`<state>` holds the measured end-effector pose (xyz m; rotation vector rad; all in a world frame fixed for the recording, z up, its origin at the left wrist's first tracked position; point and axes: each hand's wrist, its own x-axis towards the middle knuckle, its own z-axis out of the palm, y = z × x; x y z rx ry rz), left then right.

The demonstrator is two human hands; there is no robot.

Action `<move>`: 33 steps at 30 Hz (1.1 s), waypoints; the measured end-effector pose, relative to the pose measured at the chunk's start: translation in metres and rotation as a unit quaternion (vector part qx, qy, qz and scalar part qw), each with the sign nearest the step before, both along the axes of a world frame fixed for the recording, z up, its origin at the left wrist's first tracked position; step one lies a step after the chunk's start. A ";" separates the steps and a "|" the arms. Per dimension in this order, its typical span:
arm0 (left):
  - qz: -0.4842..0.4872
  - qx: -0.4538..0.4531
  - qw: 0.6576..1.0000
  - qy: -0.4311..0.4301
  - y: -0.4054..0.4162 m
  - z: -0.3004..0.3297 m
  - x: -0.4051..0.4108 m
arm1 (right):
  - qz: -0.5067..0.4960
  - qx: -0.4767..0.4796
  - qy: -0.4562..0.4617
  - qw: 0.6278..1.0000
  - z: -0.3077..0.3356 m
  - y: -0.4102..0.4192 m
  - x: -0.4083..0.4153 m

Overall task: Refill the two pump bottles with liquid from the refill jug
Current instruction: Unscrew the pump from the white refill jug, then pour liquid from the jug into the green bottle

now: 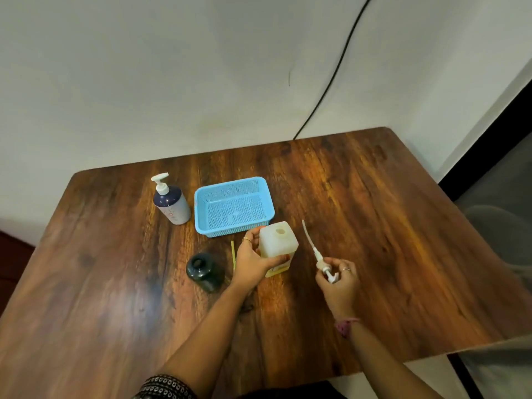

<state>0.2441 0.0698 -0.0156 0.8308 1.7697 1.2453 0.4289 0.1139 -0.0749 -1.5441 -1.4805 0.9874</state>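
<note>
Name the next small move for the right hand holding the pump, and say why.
Probably lay the pump on the table, clear of the bottle. The right hand pinches its head, tube in the air, while the left hand steadies the square bottle, whose mouth is open. Freeing that grip lets it fetch the dark jug.

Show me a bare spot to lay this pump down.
Bare wood lies right of the right hand, out to the table edge. Crowded: the basket, square bottle and dark bottle cluster near the left hand.
</note>
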 end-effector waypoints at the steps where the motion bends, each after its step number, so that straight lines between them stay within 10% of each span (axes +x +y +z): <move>1: 0.000 0.002 1.000 -0.002 -0.001 -0.002 0.001 | 0.015 0.005 -0.018 1.000 -0.005 -0.004 0.002; 22: -0.053 -0.015 0.998 -0.007 -0.014 -0.002 -0.011 | 0.139 -0.025 -0.083 0.987 -0.008 -0.020 -0.001; 33: 0.011 0.061 0.954 0.293 -0.076 0.063 -0.059 | 0.237 0.058 -0.091 0.965 0.036 -0.001 -0.045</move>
